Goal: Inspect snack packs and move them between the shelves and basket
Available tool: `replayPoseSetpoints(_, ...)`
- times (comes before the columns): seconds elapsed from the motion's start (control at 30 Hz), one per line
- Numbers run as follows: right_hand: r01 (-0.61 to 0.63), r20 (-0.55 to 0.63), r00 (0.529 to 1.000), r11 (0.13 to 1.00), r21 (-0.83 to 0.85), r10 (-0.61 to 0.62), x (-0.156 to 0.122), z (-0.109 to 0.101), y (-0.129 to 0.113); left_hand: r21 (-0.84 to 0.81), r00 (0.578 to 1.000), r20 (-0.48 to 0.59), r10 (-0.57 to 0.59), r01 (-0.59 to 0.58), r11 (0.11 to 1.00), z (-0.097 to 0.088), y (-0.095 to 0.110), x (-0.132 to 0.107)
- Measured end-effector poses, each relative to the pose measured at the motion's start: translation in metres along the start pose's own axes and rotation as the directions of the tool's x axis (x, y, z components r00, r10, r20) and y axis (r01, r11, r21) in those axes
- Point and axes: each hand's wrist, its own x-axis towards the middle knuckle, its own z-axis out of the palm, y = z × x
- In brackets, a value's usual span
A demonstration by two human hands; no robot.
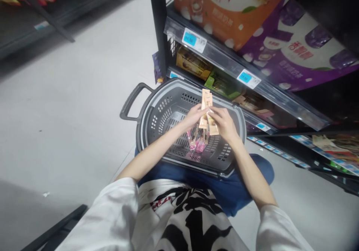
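Over a grey plastic shopping basket (143,131), both hands are together on a few slim beige sachets (206,98). My left hand (194,115) is closed on their left side, its fingertips near the middle of the bundle. From the right, my right hand (223,121) pinches the same sachets, its fingers meeting those of the left. The sachets overlap and stick out above and below the fingers; their print is too small to read. Below them, inside the basket, lies a pink and clear plastic packet (198,145), partly covered by the sachets.
A black shelf rack (224,62) rises right behind the basket, carrying an orange box (224,23) and a purple box (297,56). Lower tiers hold smaller boxes. The basket's handle (130,101) juts left over the pale floor (84,105). Another shelf (36,27) stands at upper left.
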Motion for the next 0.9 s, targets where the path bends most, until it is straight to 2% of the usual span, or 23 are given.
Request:
replayPoseSetpoints(0.17,-0.054,-0.074,0.995,0.988,0.148,0.066,0.003,0.006,-0.002,0.068,0.991,-0.074,0.11,-0.105,0.992,-0.004,-0.003,0.005)
replayPoseSetpoints(0.27,-0.238,-0.107,0.954,0.927,0.29,0.279,0.006,0.004,-0.006,0.144,0.985,-0.039,0.17,-0.163,0.976,-0.005,-0.004,0.004)
replayPoseSetpoints(0.33,-0.37,-0.092,0.889,0.823,0.431,0.448,0.009,0.004,-0.008,0.196,0.983,0.032,0.183,-0.186,0.963,-0.005,-0.003,0.002)
replayPoseSetpoints(0.4,-0.431,-0.041,0.837,0.705,0.563,0.545,0.011,0.007,-0.008,0.231,0.98,0.106,0.171,-0.191,0.954,-0.004,-0.004,0.0)
replayPoseSetpoints(0.5,-0.428,0.012,0.784,0.526,0.735,0.62,0.014,0.012,-0.006,0.242,0.977,0.149,0.154,-0.187,0.952,-0.005,-0.006,0.0)
replayPoseSetpoints(0.63,-0.421,0.09,0.651,0.26,0.869,0.754,0.015,0.01,-0.003,0.208,0.978,0.14,0.153,-0.18,0.961,-0.007,-0.009,0.004)
replayPoseSetpoints(0.73,-0.405,0.12,0.609,0.178,0.897,0.784,0.015,0.006,-0.001,0.129,0.987,0.135,0.088,-0.106,0.986,-0.005,-0.008,0.004)
replayPoseSetpoints(0.83,-0.411,0.169,0.597,0.118,0.904,0.785,0.016,0.006,-0.001,0.102,0.993,0.11,0.049,-0.06,0.993,-0.002,-0.005,0.002)
replayPoseSetpoints(0.9,-0.415,0.173,0.592,0.115,0.902,0.787,0.016,0.006,-0.002,0.113,0.995,0.086,0.043,-0.052,0.992,-0.001,-0.004,0.002)
